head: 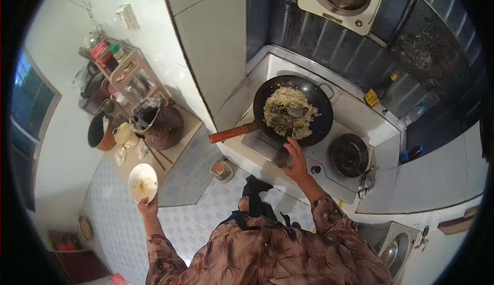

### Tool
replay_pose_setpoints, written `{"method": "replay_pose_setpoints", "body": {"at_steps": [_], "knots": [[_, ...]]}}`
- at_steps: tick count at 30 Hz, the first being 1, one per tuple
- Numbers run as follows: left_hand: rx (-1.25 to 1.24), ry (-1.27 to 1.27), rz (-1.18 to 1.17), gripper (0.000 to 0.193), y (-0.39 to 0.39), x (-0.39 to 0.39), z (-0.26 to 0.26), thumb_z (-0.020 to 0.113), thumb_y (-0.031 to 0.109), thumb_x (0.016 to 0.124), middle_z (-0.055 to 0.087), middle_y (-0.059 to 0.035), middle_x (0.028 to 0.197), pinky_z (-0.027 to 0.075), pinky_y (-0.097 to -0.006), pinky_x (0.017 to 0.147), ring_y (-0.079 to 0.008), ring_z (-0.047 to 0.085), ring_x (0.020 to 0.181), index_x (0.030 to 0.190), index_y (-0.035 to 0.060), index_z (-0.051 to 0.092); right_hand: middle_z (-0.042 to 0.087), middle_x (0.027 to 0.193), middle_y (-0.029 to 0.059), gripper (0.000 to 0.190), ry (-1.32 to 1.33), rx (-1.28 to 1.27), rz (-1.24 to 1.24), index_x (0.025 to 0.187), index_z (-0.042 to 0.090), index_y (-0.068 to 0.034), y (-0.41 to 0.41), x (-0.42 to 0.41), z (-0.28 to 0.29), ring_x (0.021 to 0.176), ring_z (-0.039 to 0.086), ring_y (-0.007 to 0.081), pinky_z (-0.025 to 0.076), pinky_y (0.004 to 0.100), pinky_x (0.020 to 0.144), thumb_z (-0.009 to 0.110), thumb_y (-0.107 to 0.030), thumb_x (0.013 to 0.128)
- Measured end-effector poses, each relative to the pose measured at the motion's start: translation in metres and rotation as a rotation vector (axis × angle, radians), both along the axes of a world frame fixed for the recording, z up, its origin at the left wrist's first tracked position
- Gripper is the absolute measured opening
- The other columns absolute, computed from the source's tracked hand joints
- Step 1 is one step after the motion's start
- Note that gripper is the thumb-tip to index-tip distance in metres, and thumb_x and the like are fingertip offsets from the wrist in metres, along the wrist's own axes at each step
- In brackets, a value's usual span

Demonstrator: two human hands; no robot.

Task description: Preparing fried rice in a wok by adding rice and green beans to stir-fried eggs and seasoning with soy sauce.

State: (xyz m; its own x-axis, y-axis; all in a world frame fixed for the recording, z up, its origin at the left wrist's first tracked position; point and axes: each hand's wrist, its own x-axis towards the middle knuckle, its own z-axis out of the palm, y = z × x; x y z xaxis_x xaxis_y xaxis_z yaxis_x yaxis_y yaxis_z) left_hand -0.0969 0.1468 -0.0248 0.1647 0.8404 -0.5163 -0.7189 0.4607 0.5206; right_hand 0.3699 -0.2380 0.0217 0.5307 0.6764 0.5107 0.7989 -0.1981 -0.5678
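Observation:
My left hand (148, 207) grips the rim of a white bowl (142, 180), tilted so its inside shows a thin brownish residue. Rice-like food (278, 103) with a dark green patch lies in a black wok (322, 124) on the stove. The head of a metal spatula or ladle (296, 112) rests in the food, its dark handle pointing towards me. Near that handle's end, at the wok's front rim, is my right hand (298, 165), fingers partly extended. Whether the fingers close on the handle is unclear. The wok's red-brown wooden handle (229, 134) sticks out to the left.
A smaller dark pan (349, 155) sits on the right burner. At left, a counter (185, 130) bears a large brown pot (166, 130), chopsticks (156, 155) and a rack of jars (131, 68). A plastic jug (222, 171) stands on the tiled floor. Bottles (376, 94) line the back ledge.

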Motion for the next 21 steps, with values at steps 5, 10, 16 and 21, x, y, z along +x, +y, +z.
{"method": "replay_pose_setpoints", "body": {"at_steps": [5, 10, 16, 21], "knots": [[-0.148, 0.073, 0.07, 0.065, 0.047, 0.043, -0.016, 0.035, -0.005, 0.071, 0.044, -0.0183, 0.126, 0.042, -0.0588, 0.091, -0.0415, 0.045, 0.114, 0.133, 0.0091, 0.032, 0.054, 0.109, 0.0109, 0.043, 0.359, 0.607, -0.143, 0.105, 0.049, -0.005, -0.037, 0.102, 0.023, 0.108, 0.051, 0.0234, 0.042, 0.0339, 0.091, 0.056, 0.01, 0.066], [0.034, 0.349, 0.07, 0.062, 0.089, -0.009, -0.066, 0.036, -0.006, 0.07, 0.044, -0.0205, 0.122, 0.043, -0.0582, 0.091, -0.0433, 0.045, 0.112, 0.132, 0.0038, 0.032, 0.058, 0.098, 0.0129, 0.033, 0.925, 0.44, -0.197, 0.098, 0.053, -0.005, -0.073, 0.104, 0.173, 0.09, 0.059, 0.0246, 0.056, 0.034, 0.065, 0.056, 0.0, 0.066], [-0.073, 0.198, 0.177, 0.05, 0.084, 0.028, -0.059, 0.038, 0.001, 0.078, 0.049, -0.0202, 0.117, 0.044, -0.0565, 0.089, -0.0402, 0.048, 0.11, 0.128, -0.0011, 0.038, 0.058, 0.099, 0.0153, 0.033, 1.069, 0.433, -0.287, 0.098, 0.054, -0.003, -0.062, 0.068, 0.169, 0.091, 0.059, 0.0275, 0.057, 0.0429, 0.069, 0.053, -0.002, 0.064], [-0.142, 0.125, 0.12, 0.045, 0.056, 0.068, -0.009, 0.041, 0.011, 0.082, 0.053, -0.0167, 0.112, 0.04, -0.0536, 0.094, -0.0359, 0.052, 0.1, 0.126, -0.0003, 0.04, 0.058, 0.102, 0.0154, 0.032, 1.011, 0.828, -0.223, 0.097, 0.054, -0.003, -0.034, 0.115, 0.091, 0.097, 0.056, 0.029, 0.056, 0.0457, 0.072, 0.051, 0.0, 0.065]]}}
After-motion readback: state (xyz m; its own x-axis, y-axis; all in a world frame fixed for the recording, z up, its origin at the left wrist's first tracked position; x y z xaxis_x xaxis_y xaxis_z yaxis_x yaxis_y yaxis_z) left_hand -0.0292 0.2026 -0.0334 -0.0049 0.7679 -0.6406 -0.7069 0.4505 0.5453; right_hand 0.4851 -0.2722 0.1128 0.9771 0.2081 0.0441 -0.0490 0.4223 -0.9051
